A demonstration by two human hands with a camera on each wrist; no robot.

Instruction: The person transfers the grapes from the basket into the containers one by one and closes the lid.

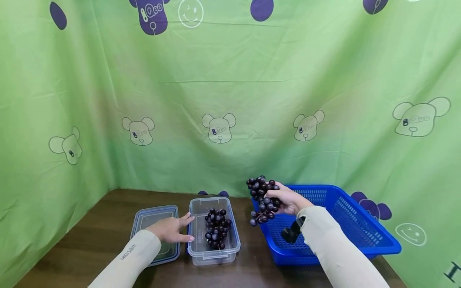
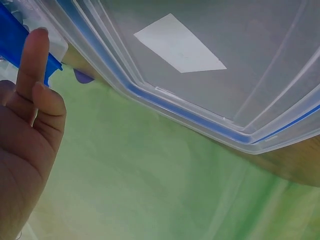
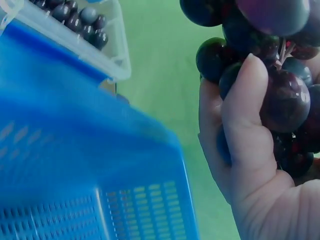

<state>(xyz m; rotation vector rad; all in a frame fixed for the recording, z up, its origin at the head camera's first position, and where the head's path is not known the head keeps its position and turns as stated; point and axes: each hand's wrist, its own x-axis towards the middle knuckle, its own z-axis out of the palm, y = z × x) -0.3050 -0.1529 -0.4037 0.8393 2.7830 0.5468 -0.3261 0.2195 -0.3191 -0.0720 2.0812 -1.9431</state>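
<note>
My right hand [image 1: 288, 198] grips a bunch of dark purple grapes [image 1: 260, 190] above the left rim of a blue plastic basket [image 1: 360, 210]. In the right wrist view, the thumb lies across the grapes [image 3: 285, 100]. A second bunch of dark grapes [image 1: 217, 228] lies inside a clear rectangular container [image 1: 197, 230]. My left hand [image 1: 172, 229] is at that container's left side, fingers spread and fairly straight, fingertips at the rim; contact is hard to tell. Beneath the left hand is a clear lid [image 1: 158, 212] with a blue seal, also large in the left wrist view.
The brown wooden table [image 1: 90, 228] carries the lid, container and basket from left to right. Behind it hangs a green printed cloth [image 1: 259, 160], close to the table's back edge. A strip of table separates the container from the basket, whose right end reaches the table's right edge.
</note>
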